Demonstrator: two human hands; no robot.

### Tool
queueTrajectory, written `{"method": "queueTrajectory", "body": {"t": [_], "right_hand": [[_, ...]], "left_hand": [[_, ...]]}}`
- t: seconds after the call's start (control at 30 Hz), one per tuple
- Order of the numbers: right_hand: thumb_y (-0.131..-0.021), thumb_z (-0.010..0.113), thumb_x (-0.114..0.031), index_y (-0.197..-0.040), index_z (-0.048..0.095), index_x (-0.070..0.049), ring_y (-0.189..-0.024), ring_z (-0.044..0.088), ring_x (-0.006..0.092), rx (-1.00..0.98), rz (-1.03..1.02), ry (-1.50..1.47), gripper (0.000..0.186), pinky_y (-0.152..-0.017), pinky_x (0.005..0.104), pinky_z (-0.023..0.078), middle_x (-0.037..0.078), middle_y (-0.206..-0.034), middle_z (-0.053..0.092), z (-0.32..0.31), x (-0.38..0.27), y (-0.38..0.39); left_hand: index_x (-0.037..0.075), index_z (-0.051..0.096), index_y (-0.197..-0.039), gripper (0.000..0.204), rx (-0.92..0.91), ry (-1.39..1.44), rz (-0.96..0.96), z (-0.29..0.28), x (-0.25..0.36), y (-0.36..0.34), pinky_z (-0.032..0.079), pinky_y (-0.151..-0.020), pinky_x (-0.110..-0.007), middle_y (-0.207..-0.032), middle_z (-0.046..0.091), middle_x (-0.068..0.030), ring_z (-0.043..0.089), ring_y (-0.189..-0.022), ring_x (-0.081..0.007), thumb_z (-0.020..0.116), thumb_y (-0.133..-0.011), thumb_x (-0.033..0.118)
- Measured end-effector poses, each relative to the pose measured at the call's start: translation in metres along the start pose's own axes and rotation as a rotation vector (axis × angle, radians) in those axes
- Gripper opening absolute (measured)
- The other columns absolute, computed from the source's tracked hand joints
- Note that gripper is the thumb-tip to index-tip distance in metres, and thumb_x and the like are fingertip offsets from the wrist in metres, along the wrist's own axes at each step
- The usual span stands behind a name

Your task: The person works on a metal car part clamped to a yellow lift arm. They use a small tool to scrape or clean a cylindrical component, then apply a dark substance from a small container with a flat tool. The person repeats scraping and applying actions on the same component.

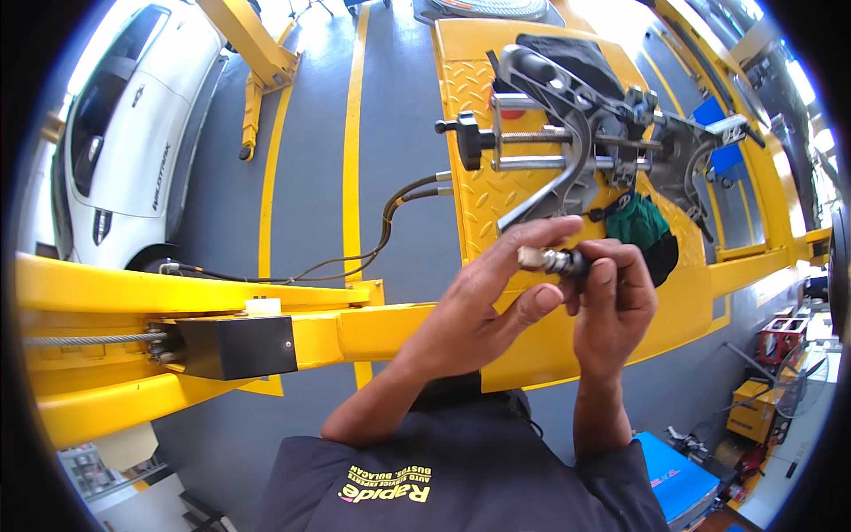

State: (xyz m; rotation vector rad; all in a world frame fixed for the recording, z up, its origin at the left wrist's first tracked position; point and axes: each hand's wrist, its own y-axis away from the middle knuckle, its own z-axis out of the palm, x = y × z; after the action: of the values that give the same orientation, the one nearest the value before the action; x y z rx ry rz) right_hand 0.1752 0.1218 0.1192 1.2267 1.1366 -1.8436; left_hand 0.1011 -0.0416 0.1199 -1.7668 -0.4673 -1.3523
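Observation:
My right hand (612,306) pinches a small metal fitting (558,261) between thumb and fingers. The fitting has a black end in my grip, a shiny stepped middle and a pale, blocky tip pointing left. My left hand (496,288) is open beside it, index finger stretched out above the tip and thumb below. It does not appear to grip the fitting. Just beyond my hands, a grey metal wheel clamp (578,142) with rods, a threaded spindle and a black knob (470,140) rests on a yellow platform (479,80). A green and black cloth-like item (636,222) lies under the clamp's near side.
Yellow lift arms (390,335) cross at left, with a black box (239,348) and steel cable. Black hoses (386,222) run to the platform. A white car (146,133) stands far left. A blue case (669,483) and a cluttered bench (802,426) are at right.

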Motion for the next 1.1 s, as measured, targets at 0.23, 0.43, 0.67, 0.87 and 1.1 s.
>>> {"method": "queueTrajectory", "body": {"t": [0.23, 0.43, 0.67, 0.87, 1.1], "right_hand": [[-0.099, 0.069, 0.004, -0.098, 0.072, 0.002, -0.095, 0.07, 0.0205, -0.151, -0.709, 0.668, 0.004, -0.082, 0.0322, 0.056, 0.014, -0.1, 0.076, 0.023, -0.038, -0.085], [-0.106, 0.07, -0.031, -0.121, 0.078, -0.004, -0.095, 0.071, 0.0127, -0.322, -0.419, 0.9, 0.032, -0.084, 0.0272, 0.055, 0.004, -0.109, 0.077, 0.012, -0.049, -0.279], [-0.102, 0.076, -0.036, -0.126, 0.079, -0.01, -0.076, 0.062, 0.0112, -0.922, -0.177, 1.264, 0.036, -0.072, 0.0302, 0.052, 0.003, -0.092, 0.07, 0.037, 0.043, -0.383], [-0.1, 0.078, -0.031, -0.127, 0.079, -0.012, -0.081, 0.064, 0.0158, -1.029, -0.085, 1.34, 0.034, -0.082, 0.0348, 0.053, 0.004, -0.094, 0.07, 0.057, 0.071, -0.377], [-0.096, 0.079, -0.018, -0.108, 0.078, -0.005, -0.092, 0.069, 0.0174, -1.118, -0.134, 1.36, 0.018, -0.092, 0.035, 0.054, 0.006, -0.096, 0.075, 0.062, 0.064, -0.372]], "left_hand": [[0.003, 0.055, -0.136, 0.033, 0.256, 0.61, 0.044, -0.044, -0.008, -0.004, 0.054, -0.11, -0.036, -0.143, 0.065, -0.021, 0.062, -0.138, -0.0273, 0.052, -0.116, 0.029], [0.005, 0.066, -0.125, 0.043, 0.397, 0.227, -0.163, -0.094, -0.044, 0.0, 0.052, -0.067, -0.021, -0.087, 0.064, -0.0009, 0.06, -0.077, -0.006, 0.059, -0.112, 0.045], [0.007, 0.067, -0.122, 0.039, 0.378, 0.204, -0.363, -0.091, -0.081, 0.024, 0.036, -0.056, -0.021, -0.074, 0.047, 0.0064, 0.043, -0.064, -0.0022, 0.058, -0.114, 0.045], [0.007, 0.053, -0.15, 0.038, 0.284, 0.088, -0.338, -0.097, -0.108, 0.035, 0.044, -0.071, -0.021, -0.091, 0.05, 0.0024, 0.047, -0.077, -0.0054, 0.051, -0.117, 0.027], [0.005, 0.033, -0.17, 0.06, 0.228, -0.032, -0.147, -0.093, -0.108, 0.033, 0.048, -0.087, -0.025, -0.108, 0.057, -0.0044, 0.052, -0.092, -0.012, 0.054, -0.114, 0.011]]}}
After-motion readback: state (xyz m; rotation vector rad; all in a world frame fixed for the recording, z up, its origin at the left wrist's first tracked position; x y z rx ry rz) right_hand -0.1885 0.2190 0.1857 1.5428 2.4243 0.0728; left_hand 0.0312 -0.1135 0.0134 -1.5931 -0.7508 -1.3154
